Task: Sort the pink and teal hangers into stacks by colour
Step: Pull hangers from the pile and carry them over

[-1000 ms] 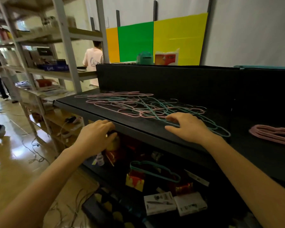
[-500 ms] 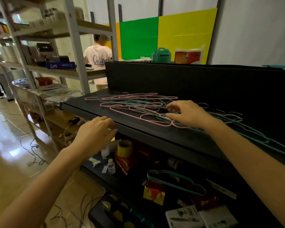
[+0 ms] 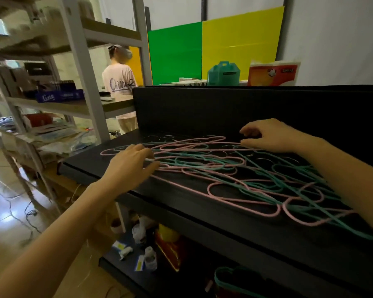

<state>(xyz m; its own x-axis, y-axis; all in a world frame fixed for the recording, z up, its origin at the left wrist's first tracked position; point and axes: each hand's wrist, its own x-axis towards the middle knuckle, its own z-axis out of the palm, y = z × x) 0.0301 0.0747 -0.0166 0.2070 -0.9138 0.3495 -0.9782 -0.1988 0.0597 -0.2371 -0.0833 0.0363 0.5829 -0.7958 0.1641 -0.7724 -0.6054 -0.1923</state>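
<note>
The left hand (image 3: 128, 168) and right hand (image 3: 274, 136) were bare, with slim fingers (image 3: 139, 149); the left forearm (image 3: 58, 233) and right forearm (image 3: 342, 175) were bare too, as far as they showed.

A tangled pile of pink and teal hangers (image 3: 224, 168) lies spread across the black table (image 3: 88, 163). The left grip (image 3: 129, 166) rests with its fingers spread on the pile's left end. The right grip (image 3: 269, 135) curls its fingers onto the pile's far side, close to the table's back edge.
</note>
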